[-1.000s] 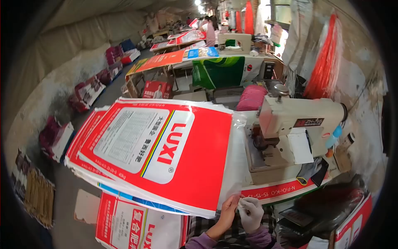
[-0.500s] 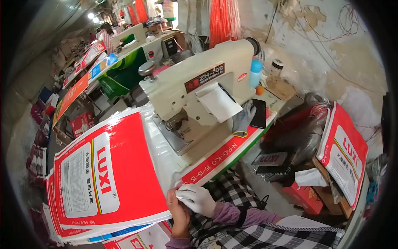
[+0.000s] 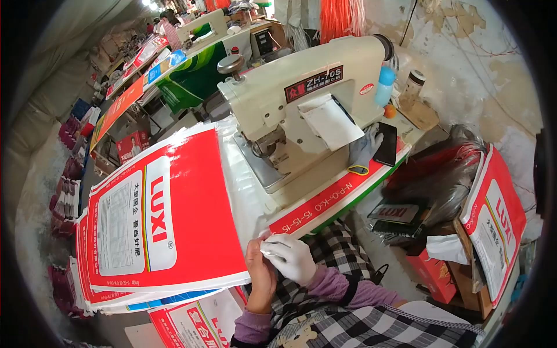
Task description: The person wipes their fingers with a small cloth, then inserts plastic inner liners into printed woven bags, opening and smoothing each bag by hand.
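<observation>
My bare left hand (image 3: 262,274) and my right hand (image 3: 292,258), in a white glove, meet at the table's front edge. Both have their fingers closed and pressed together at the tips. A small whitish bit shows there, too small to name. Just left of them lies a stack of red and white LUXI printed bags (image 3: 217,214), its right edge close to my left hand. Beyond my hands stands a cream sewing machine (image 3: 255,93) marked ZH-70S, with its needle area above a metal plate (image 3: 258,165).
A notepad with a pen (image 3: 331,122) rests against the machine. Beside it are a grey glove (image 3: 364,152), a black phone (image 3: 386,144), a blue bottle (image 3: 384,86) and a flask (image 3: 412,87). More LUXI bags (image 3: 496,232) lean at right, near a red box (image 3: 432,275).
The whole view has shifted, so the machine, bags and table appear farther right and higher. My hands stay together with fingertips touching, with only slight finger movement.
</observation>
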A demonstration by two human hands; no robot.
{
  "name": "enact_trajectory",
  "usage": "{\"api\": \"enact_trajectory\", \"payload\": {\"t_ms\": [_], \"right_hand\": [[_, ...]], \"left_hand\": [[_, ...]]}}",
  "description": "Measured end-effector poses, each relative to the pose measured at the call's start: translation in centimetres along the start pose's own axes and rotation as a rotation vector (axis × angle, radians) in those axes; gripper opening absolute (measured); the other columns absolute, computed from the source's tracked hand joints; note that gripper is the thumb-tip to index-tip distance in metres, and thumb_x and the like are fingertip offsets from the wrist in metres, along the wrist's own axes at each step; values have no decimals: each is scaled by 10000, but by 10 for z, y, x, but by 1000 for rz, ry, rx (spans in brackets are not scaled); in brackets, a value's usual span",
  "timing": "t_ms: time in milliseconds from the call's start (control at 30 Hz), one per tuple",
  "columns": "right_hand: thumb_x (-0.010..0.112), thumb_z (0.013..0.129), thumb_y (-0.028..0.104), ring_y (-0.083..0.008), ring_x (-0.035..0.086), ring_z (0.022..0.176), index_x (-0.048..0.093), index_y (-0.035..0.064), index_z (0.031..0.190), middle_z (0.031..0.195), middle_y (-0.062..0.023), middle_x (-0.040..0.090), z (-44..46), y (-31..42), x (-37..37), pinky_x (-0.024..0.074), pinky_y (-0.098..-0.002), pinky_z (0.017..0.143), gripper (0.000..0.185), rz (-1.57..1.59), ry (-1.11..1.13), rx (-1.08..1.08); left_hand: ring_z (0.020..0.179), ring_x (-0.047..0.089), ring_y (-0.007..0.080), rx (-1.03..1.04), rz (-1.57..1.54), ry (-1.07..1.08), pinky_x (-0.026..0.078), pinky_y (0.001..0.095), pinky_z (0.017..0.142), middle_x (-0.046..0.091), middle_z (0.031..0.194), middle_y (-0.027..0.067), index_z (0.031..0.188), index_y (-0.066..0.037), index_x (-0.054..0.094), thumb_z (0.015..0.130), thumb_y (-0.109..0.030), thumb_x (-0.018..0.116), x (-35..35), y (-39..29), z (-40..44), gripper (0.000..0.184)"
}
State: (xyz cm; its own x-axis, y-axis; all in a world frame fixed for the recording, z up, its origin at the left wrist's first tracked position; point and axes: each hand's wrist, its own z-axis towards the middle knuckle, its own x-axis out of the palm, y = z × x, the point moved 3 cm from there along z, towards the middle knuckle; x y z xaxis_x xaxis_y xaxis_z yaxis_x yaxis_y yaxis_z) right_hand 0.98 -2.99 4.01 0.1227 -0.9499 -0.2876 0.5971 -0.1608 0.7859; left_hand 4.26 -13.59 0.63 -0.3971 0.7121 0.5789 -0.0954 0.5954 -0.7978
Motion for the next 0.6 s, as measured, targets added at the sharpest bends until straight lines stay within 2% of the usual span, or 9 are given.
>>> {"api": "enact_trajectory", "payload": {"t_ms": [100,600], "right_hand": [[685,835,68,-278,659,917,670,37,1010,1032,-94,639,-2,-1,1,544,-353,753,178,7,41,21],[679,832,52,-293,664,909,671,19,987,1017,-108,649,-3,-6,-4,537,-348,769,159,52,14,52]], "left_hand": [[891,579,117,-2,28,-24,473,283,817,608,949,50,919,-71,529,1051,-255,440,-3,3,1,244],[941,558,117,-18,47,0,447,286,873,592,987,45,941,-68,526,1050,-241,446,-5,9,2,221]]}}
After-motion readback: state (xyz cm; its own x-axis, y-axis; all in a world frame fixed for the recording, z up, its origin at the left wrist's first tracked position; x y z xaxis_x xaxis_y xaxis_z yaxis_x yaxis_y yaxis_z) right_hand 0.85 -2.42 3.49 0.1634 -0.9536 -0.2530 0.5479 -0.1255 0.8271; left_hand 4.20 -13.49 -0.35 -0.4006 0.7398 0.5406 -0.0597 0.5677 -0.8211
